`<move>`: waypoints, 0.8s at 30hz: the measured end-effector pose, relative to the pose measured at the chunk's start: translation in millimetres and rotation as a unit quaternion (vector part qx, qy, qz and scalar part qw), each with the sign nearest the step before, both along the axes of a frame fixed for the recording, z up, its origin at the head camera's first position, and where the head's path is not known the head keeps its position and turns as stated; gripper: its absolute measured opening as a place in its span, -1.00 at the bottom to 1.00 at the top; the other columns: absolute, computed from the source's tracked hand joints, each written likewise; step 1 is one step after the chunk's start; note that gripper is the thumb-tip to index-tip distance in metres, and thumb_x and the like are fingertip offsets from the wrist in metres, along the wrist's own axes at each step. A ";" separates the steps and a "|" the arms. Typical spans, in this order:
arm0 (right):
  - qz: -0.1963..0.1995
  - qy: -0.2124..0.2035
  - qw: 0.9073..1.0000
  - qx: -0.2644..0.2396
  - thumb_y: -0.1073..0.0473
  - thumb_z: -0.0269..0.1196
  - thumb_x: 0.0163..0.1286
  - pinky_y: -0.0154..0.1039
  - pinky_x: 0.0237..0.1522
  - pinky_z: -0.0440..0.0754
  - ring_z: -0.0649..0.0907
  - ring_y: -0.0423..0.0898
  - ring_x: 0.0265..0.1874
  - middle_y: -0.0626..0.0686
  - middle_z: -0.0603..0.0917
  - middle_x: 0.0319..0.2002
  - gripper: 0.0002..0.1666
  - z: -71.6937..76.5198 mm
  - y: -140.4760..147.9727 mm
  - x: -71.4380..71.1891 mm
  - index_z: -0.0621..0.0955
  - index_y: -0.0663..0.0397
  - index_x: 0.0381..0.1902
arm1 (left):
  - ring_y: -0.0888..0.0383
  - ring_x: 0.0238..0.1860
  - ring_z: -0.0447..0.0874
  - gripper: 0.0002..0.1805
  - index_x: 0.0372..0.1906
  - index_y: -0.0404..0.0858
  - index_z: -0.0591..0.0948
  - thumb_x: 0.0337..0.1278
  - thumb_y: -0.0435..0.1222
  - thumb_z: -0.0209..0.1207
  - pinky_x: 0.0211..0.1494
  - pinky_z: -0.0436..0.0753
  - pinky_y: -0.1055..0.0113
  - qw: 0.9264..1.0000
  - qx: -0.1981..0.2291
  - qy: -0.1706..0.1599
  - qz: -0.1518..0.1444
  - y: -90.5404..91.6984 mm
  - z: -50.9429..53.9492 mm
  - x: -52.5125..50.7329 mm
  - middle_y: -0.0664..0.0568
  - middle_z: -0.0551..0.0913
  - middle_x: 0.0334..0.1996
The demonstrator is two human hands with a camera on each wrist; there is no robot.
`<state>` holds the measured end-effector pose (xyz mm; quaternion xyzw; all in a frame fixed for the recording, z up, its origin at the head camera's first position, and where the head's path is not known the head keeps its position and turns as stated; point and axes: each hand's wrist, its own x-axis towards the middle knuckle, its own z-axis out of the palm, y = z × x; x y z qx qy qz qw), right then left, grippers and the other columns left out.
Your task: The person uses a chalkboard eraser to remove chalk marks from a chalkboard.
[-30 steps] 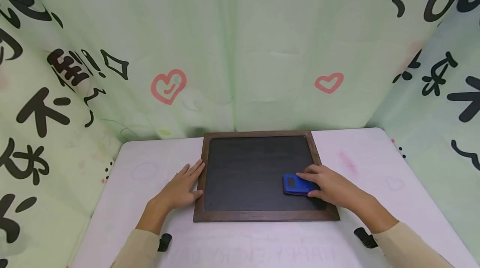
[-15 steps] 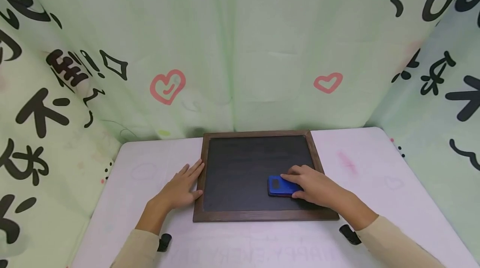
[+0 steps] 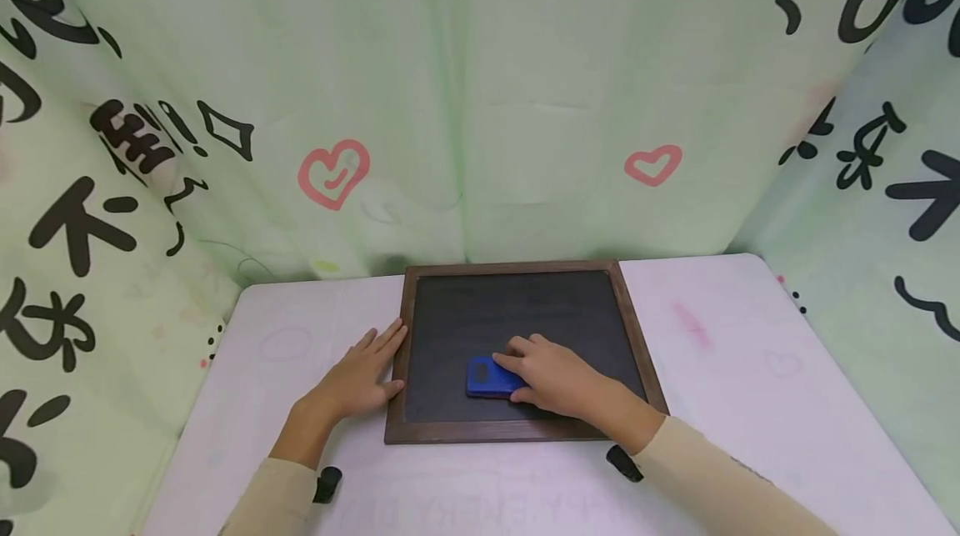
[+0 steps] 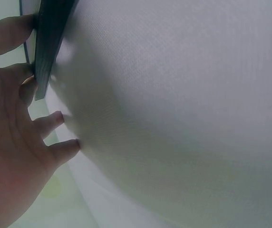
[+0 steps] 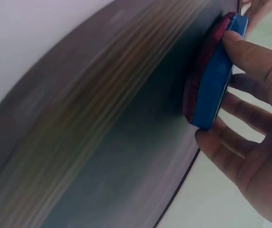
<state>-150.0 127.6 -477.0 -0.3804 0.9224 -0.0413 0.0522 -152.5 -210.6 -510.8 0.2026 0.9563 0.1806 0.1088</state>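
Note:
A small blackboard point(image 3: 517, 311) in a brown wooden frame point(image 3: 525, 432) lies on the table. My right hand point(image 3: 558, 378) grips a blue chalkboard eraser point(image 3: 483, 378) on the lower middle of the black surface. In the right wrist view, the thumb and fingers hold the blue body of the eraser point(image 5: 214, 90) from opposite sides, and its dark red pad faces the board. At the frame's left edge rests my left hand point(image 3: 356, 382), its fingers and thumb extended against the wood. The left wrist view shows those fingertips touching the edge of the frame point(image 4: 53, 42).
The pale pink tabletop point(image 3: 750, 369) reaches out around the board on both sides and in front. Behind it hangs a light green curtain point(image 3: 540, 102) with black characters and red hearts. Black wrist straps point(image 3: 624, 463) show below the sleeves.
My right hand has slid the eraser leftward across the lower part of the blackboard, from near its right side to the middle. The left hand stays at the frame.

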 end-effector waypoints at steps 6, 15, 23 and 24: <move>0.007 0.012 1.000 0.019 -0.14 0.43 0.36 -0.19 -0.04 0.73 0.62 -0.04 -0.04 0.05 0.64 0.14 -0.28 -0.6 -35.7 0.7 0.59 -0.01 0.39 | -0.45 0.60 -0.01 -0.13 0.66 -0.26 0.08 0.37 -0.16 0.17 0.59 0.11 -0.36 1.000 0.000 -0.003 0.002 0.5 1.1 0.3 -0.10 0.01 0.68; 0.017 0.047 0.997 0.055 -0.22 0.38 0.38 -0.25 0.00 0.74 0.64 -0.06 -0.04 0.02 0.63 0.18 -0.26 -0.1 -80.3 1.0 0.56 -0.07 0.43 | -0.42 0.61 -0.03 -0.11 0.68 -0.20 0.06 0.36 -0.14 0.18 0.59 0.10 -0.37 1.000 -0.006 -0.014 0.020 -0.4 2.1 0.5 -0.04 -0.01 0.69; -0.002 0.043 0.996 0.073 -0.23 0.38 0.38 -0.22 0.06 0.75 0.66 -0.01 0.09 0.03 0.61 0.26 -0.24 0.9 -98.0 3.5 0.54 -0.09 0.44 | -0.43 0.61 -0.04 -0.10 0.68 -0.17 0.06 0.34 -0.13 0.16 0.58 0.09 -0.39 1.000 -0.004 -0.019 0.016 1.8 0.0 -1.7 -0.02 -0.02 0.69; -0.004 0.041 0.997 0.072 -0.23 0.38 0.38 -0.23 0.06 0.75 0.66 -0.02 0.08 0.03 0.61 0.25 -0.24 0.2 -97.3 3.4 0.54 -0.10 0.45 | -0.42 0.62 -0.04 -0.10 0.68 -0.17 0.05 0.34 -0.13 0.16 0.58 0.08 -0.39 1.000 -0.005 -0.020 0.017 2.0 -0.5 -2.1 -0.01 -0.02 0.69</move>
